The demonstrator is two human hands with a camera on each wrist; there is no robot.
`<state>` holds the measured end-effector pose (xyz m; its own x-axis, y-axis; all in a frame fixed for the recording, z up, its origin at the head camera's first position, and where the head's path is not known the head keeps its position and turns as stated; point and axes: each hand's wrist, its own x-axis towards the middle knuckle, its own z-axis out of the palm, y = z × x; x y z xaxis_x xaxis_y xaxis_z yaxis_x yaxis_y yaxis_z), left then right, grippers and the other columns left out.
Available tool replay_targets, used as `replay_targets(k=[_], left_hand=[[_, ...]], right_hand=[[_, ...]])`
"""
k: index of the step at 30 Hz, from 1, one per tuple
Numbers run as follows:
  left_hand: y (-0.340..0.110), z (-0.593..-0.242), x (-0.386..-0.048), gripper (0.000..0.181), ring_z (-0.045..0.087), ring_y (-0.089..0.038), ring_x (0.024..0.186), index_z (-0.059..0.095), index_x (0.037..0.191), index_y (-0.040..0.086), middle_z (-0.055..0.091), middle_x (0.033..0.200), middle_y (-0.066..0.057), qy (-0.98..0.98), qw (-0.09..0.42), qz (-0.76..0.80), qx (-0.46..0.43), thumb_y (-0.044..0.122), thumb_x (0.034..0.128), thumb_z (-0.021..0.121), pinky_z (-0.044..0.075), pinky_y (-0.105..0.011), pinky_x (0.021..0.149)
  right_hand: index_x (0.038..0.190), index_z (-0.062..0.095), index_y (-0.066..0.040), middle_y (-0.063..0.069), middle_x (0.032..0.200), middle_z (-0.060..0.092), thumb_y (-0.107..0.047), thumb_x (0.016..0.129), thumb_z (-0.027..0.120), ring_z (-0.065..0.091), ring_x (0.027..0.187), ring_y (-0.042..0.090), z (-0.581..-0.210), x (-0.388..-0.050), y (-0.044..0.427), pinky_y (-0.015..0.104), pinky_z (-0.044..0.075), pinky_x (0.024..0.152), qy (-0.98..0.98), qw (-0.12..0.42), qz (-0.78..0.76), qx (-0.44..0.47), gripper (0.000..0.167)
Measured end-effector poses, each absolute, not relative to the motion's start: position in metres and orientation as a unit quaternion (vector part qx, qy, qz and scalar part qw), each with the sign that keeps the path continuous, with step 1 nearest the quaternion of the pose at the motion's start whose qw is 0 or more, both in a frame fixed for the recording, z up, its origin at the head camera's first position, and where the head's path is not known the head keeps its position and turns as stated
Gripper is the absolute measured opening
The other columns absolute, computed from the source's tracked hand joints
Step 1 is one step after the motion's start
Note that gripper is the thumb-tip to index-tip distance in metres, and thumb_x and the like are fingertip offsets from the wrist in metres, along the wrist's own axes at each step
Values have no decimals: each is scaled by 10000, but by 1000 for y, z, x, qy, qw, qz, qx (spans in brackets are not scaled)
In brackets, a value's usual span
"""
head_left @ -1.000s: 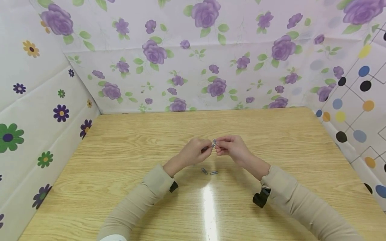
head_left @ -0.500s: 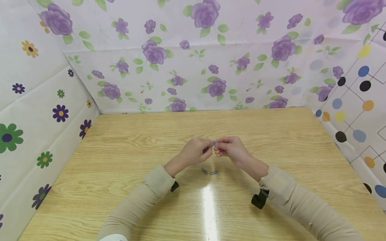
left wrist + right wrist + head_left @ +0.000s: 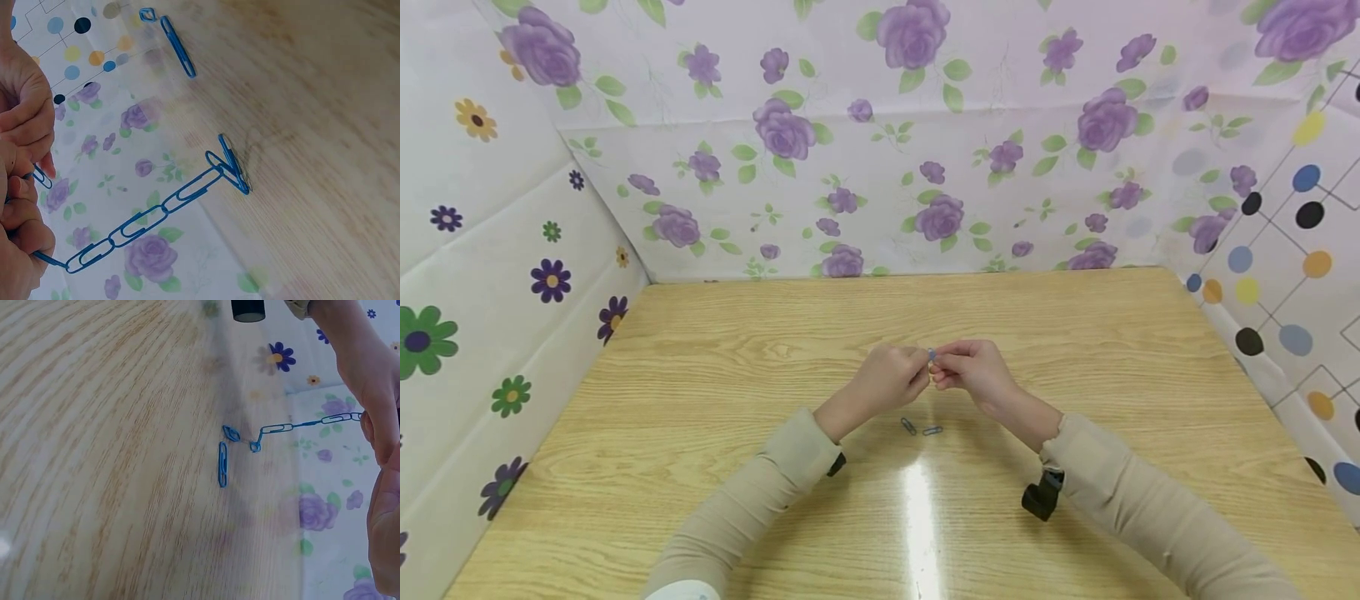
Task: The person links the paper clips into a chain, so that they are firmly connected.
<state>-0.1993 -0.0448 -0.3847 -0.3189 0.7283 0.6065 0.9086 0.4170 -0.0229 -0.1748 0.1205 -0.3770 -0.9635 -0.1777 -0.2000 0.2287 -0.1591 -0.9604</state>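
Over the middle of the table, my left hand and right hand meet fingertip to fingertip. Curled fingers of the left hand hold the end of a blue paper clip chain, which hangs down with its lowest links at the tabletop. My right hand pinches a blue paper clip, mostly hidden by the fingers. Whether that clip is hooked to the chain cannot be seen. Below the hands, two loose paper clips lie on the table, one slanted clip and one flatter clip.
The wood-grain table has a bright reflection in front of the hands. Floral cloth stands behind it, with patterned cloths at both sides. A black wrist camera sits under the right forearm.
My hands have drawn closer together, and the left hand has turned slightly. Less of the paper clip shows between the fingertips. The two loose clips have stayed in place.
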Motion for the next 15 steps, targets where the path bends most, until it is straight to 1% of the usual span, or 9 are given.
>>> replay_targets(k=[5,9,11,15], left_hand=[[-47,-387,-201,215,238,-29,434,469,623,78,360,504,24,-789,248,-205,-524,-56,767,555,191,-141,439],[-47,-389,-203,222,282,-38,444,467,615,78,379,509,22,-783,233,-239,-525,-60,775,536,228,-142,446],[-47,-390,-203,226,289,-42,445,468,609,80,379,507,21,-781,234,-246,-524,-60,775,531,235,-144,447],[-46,-389,-202,222,269,-42,446,463,602,81,371,501,20,-781,253,-228,-523,-52,765,537,224,-149,440]], right_hand=[[990,523,157,51,659,617,38,908,481,596,551,91,-380,-176,123,193,501,544,618,149,-772,20,151],[962,536,130,60,666,609,32,906,485,583,545,90,-382,-177,124,187,494,537,604,157,-781,15,124],[944,544,111,64,673,607,27,906,491,581,547,92,-382,-177,125,189,494,537,604,155,-781,13,107],[920,549,90,62,672,601,26,903,497,574,542,93,-383,-178,125,188,490,529,612,151,-776,13,85]])
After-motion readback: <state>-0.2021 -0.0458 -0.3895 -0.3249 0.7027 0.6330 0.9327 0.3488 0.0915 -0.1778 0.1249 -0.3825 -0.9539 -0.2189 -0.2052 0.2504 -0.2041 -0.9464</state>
